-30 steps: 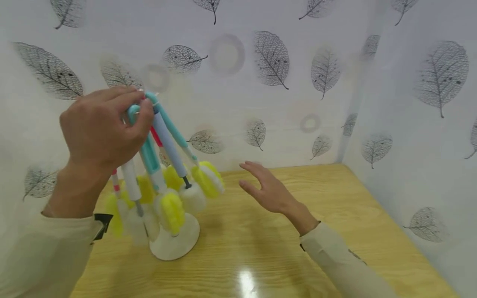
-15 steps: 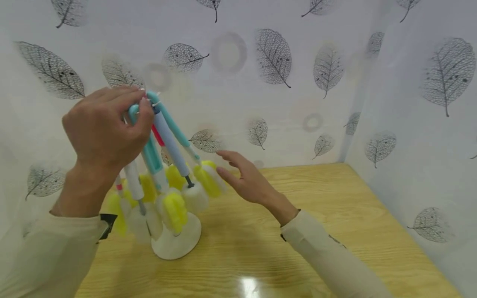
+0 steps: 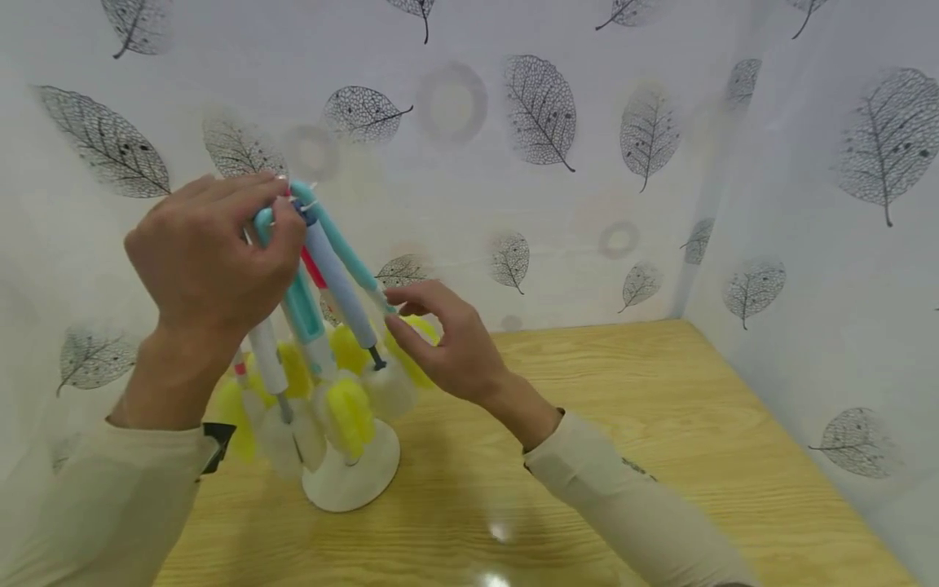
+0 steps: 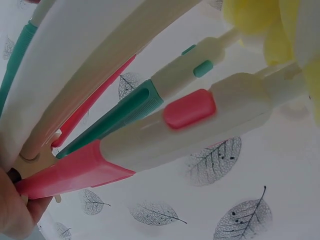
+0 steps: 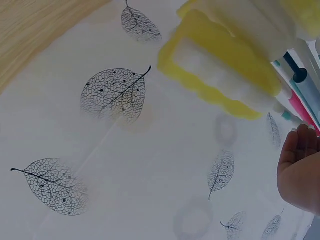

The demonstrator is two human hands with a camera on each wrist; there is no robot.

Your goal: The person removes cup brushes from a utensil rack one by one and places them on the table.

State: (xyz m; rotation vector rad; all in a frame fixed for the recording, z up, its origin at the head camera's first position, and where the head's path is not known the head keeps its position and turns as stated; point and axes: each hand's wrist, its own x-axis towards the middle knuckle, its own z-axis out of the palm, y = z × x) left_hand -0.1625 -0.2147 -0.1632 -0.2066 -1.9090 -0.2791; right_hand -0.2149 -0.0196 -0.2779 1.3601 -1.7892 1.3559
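Several bottle brushes hang in a ring from a stand whose round white base [image 3: 352, 485] shows below them. My left hand [image 3: 213, 253] grips the stand's top, hiding most of it. At the right side of the ring, the fingers and thumb of my right hand [image 3: 458, 346] are spread around the neck of a teal-handled sponge brush [image 3: 348, 249]; firm contact cannot be made out. Beside it hangs a blue-grey-handled brush [image 3: 341, 285] with a white sponge. The left wrist view shows a pink-handled brush [image 4: 185, 112] and the stand's white pole [image 4: 75, 60].
The stand is over a wood-grain table [image 3: 616, 456], left of its middle. A pale wall covering [image 3: 455, 196] with leaf prints rises behind and at the right. In the right wrist view, a yellow and white sponge head [image 5: 220, 75] is close to the camera.
My right hand has moved left from beside the ring of brushes to the neck of the teal-handled brush. My left hand keeps its grip on the stand's top.
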